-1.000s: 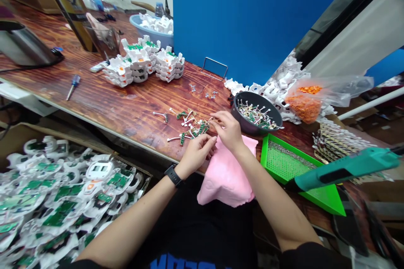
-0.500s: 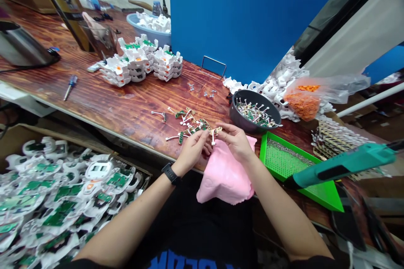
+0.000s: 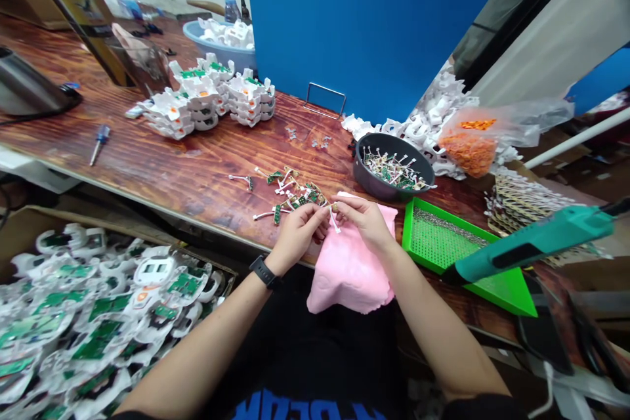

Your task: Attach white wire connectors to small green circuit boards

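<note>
Forearms (image 3: 207, 331) angled inward; left grip (image 3: 299, 231), right grip (image 3: 365, 224) both pinching small wired board (image 3: 335, 209).

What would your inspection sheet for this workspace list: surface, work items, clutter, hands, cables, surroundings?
Surface: brown wood-grain table; pink cloth overhangs its near edge.
Work items: wired board between the hands; similar boards loose nearby, more in the dark round pan.
Clutter: blue-handled screwdriver, stacked white shells, green tray, teal tool overlapping it in view.
Hands: right hand pinches the wired board; left hand fingertips close by, grip unclear.
Cables: dark cord at the teal tool's far end.
Surroundings: blue panel behind; shells with green boards boxed at lower left.
</note>
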The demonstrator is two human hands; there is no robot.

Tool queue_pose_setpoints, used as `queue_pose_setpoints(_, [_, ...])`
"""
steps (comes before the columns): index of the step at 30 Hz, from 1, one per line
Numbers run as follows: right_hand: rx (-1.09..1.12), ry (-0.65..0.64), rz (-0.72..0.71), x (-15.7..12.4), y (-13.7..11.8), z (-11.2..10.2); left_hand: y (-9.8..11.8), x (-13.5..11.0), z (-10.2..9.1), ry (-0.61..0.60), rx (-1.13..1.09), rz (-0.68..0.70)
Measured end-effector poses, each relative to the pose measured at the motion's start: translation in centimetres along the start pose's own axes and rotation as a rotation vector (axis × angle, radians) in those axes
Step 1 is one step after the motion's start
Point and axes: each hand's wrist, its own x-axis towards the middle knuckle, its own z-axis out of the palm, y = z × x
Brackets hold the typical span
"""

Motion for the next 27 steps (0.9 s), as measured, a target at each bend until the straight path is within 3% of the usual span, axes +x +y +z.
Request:
queue_pose_setpoints(8, [-0.039, 0.02, 0.041, -0.2, -0.6, 0.0, 0.0, 0.1, 0.1, -0.006, -0.027, -0.029])
queue_pose_setpoints(19, [-0.109, 0.051, -0.017, 0.0, -1.2, 0.1, 0.1, 0.1, 0.2, 0.017, -0.083, -0.065])
queue_pose_setpoints(21, [-0.135, 0.182, -0.079, 0.6, -2.4, -0.7, 0.1, 0.2, 0.2, 0.034, -0.088, -0.076])
queue_pose_setpoints(23, [-0.232, 0.406, -0.18, 1.3, -4.0, -2.0, 0.1, 0.1, 0.2, 0.034, -0.044, -0.067])
queue_pose_setpoints(25, [-0.516, 0.652, -0.295, 2.0, -5.7, -3.4, 0.1, 0.1, 0.3, 0.02, 0.022, -0.037])
queue_pose_setpoints(27, [-0.944, 0.826, -0.378, 2.3, -6.7, -4.1, 0.1, -0.1, 0.3, 0.008, 0.064, -0.007])
